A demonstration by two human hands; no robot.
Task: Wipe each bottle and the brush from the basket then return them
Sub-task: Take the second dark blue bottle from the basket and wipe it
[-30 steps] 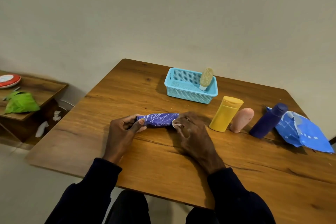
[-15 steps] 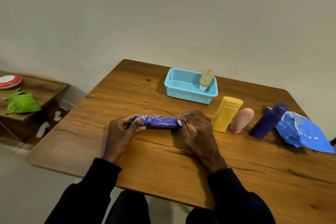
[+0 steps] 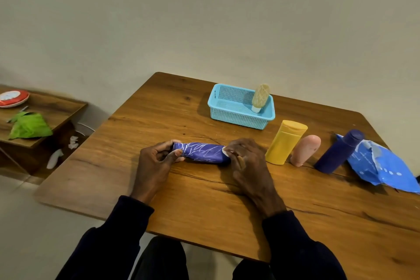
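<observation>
Step in hand: wiping one item. The purple tube (image 3: pixel 201 152) lies on its side at mid-frame on the table (image 3: pixel 204 200), held at both ends. The left hand (image 3: pixel 154 161) has its fingers curled round the left end, with the thumb pressed on top. The right hand (image 3: pixel 247 161) has its fingers bent over the right end and pinches it where a white tip shows. Whether the white-lined purple surface is a cloth wrapped round the tube or the tube's own skin cannot be told. The basket (image 3: pixel 238 120), above and right of centre, holds only a beige item (image 3: pixel 261 95) standing in its right corner. A yellow bottle (image 3: pixel 285 142), a pink bottle (image 3: pixel 305 150) and a dark blue bottle (image 3: pixel 338 152) stand in a row at right, outside the basket, the last one against a blue bag (image 3: pixel 384 166). The task is judged to be in an early or middle stage. The next move probably calls for finishing the rub along the tube, then lifting it up and right into the basket, clear of the beige item. Compared with one second ago, the purple surface is smoother and less bunched, the right hand sits slightly further right, and all other items are unmoved.
</observation>
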